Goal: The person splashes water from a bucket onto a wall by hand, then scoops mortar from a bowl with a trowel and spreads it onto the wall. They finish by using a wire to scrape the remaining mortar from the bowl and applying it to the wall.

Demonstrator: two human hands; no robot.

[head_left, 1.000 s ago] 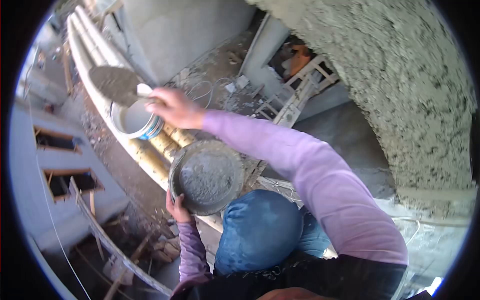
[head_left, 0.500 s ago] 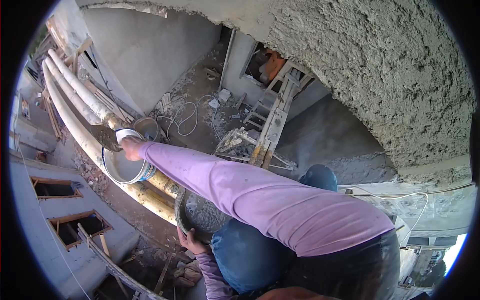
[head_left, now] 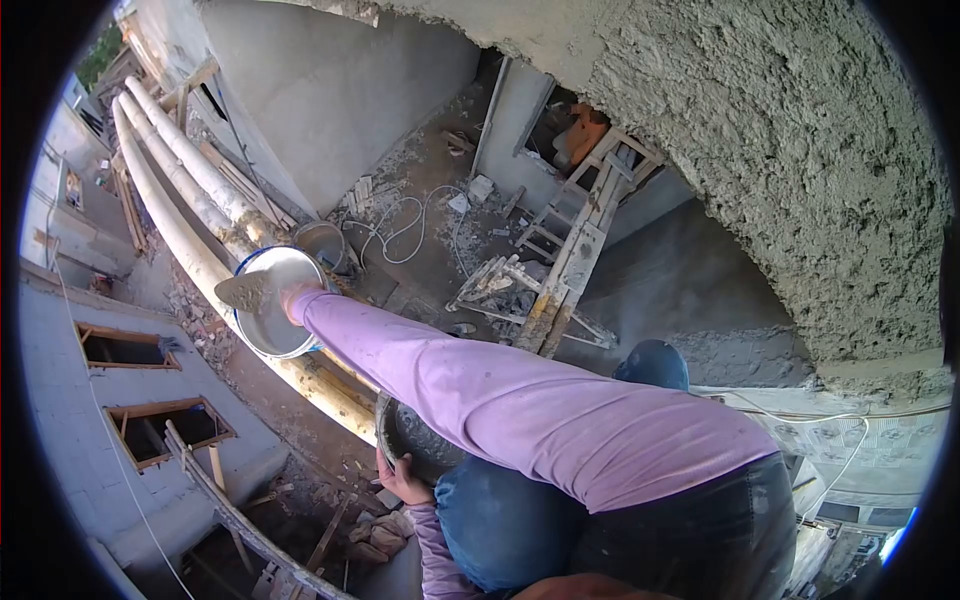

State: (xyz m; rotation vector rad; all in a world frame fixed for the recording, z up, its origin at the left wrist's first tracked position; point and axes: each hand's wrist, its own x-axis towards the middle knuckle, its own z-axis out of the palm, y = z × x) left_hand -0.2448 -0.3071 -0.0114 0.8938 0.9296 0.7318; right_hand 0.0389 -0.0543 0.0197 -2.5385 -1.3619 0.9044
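My right hand (head_left: 299, 297), at the end of a long purple sleeve, is closed on a trowel (head_left: 245, 291) whose handle it hides. The trowel's mortar-smeared, leaf-shaped blade lies over the mouth of a white bucket (head_left: 283, 352) with a blue edge. That bucket rests on the thick poles and holds something pale grey. Lower down, my left hand (head_left: 402, 483) grips the rim of a dark basin (head_left: 386, 428) of wet grey mortar. The basin sits by my blue-clad knee (head_left: 505, 520), and my right sleeve covers part of it.
Long pale poles (head_left: 180, 235) run beneath the bucket, high above a rubble-strewn floor. Another bucket (head_left: 322, 243) stands behind. A wooden plank (head_left: 572, 275) with trestles lies below. Rough mortar wall (head_left: 760, 150) rises close on my right.
The trowel has moved from the bucket's far left edge to over its mouth, with my right hand now lower against the bucket. My left hand stays on the basin. The whole view has shifted slightly.
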